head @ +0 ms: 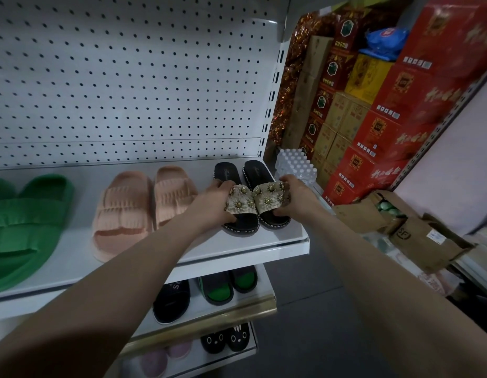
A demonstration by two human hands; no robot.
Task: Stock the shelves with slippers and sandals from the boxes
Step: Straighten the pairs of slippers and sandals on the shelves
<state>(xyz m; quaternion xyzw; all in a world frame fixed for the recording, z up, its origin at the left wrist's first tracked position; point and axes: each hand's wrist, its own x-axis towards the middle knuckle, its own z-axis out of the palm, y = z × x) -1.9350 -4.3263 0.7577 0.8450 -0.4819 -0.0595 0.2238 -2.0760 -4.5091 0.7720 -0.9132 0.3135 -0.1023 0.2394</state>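
While the pair of beaded black sandals [268, 197] sits on the top shelf [264, 245], close to its right end and a little back from its front edge, both hands are on it. The left hand [219, 199] curls round the outer side of the left sandal's flowered strap, with the thumb down by the toe opening. The right hand [295, 193] grips the right sandal's strap in the same way. The two soles lie flat on the shelf with their inner edges touching, heels pointing to the pegboard back.

I judge this to be the placing step: one pair is being set down and squared up in the row. The pink slippers [144, 205] stand just beside it to the left, and the green slippers [26, 219] lie further along toward the left end.

What comes next seems to call for a small nudge so the toes line up with the pink pair and both sandals run parallel. After that both hands can let go and turn to the opened cardboard boxes [416, 236] on the floor at the right for more stock. Little room is left at this end of the shelf, so another pair would probably need a different spot.
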